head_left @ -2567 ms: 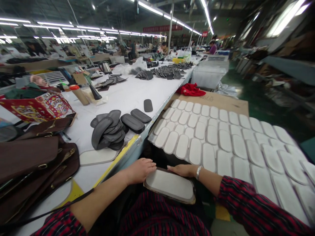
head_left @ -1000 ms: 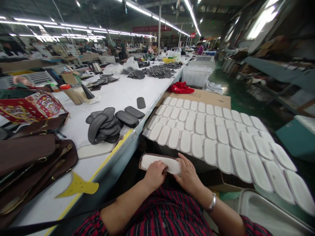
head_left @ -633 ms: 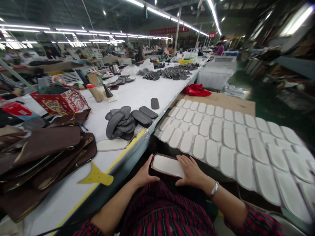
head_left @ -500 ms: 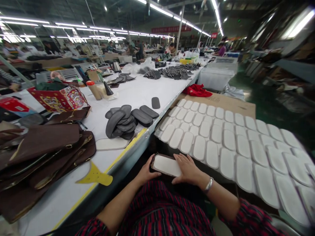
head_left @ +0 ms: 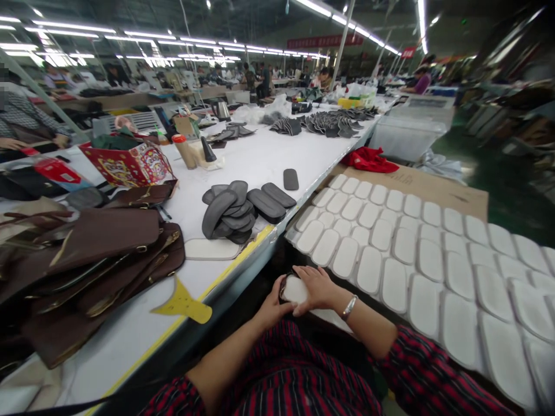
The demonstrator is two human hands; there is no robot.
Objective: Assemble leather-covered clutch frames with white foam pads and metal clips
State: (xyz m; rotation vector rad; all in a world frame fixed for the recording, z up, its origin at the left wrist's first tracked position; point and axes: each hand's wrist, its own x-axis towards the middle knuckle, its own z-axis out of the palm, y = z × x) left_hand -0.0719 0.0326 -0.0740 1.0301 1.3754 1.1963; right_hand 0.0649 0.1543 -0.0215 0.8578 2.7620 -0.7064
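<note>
Low in front of my body, a white oval panel with a dark edge (head_left: 295, 289) sits between both hands. My left hand (head_left: 274, 306) grips its left end, fingers curled behind and thumb at the near side. Across its right part lies my right hand (head_left: 318, 292), fingers over the far edge and thumb close to the left thumb, covering much of the panel. To the right, rows of similar white oval panels (head_left: 405, 245) overlap on a board. Dark grey oval pads (head_left: 229, 211) are heaped on the white table at the left.
A yellow template (head_left: 184, 303) lies by the near edge of the white table (head_left: 255, 156). Brown leather bags (head_left: 104, 242) are piled at left, near a red patterned box (head_left: 125, 164). Red cloth (head_left: 370, 160) rests on cardboard (head_left: 433, 188). Another person (head_left: 26, 118) sits at far left.
My right hand has slid left along the panel towards my left hand, so less of its white face shows. The view has turned a little to the left.
</note>
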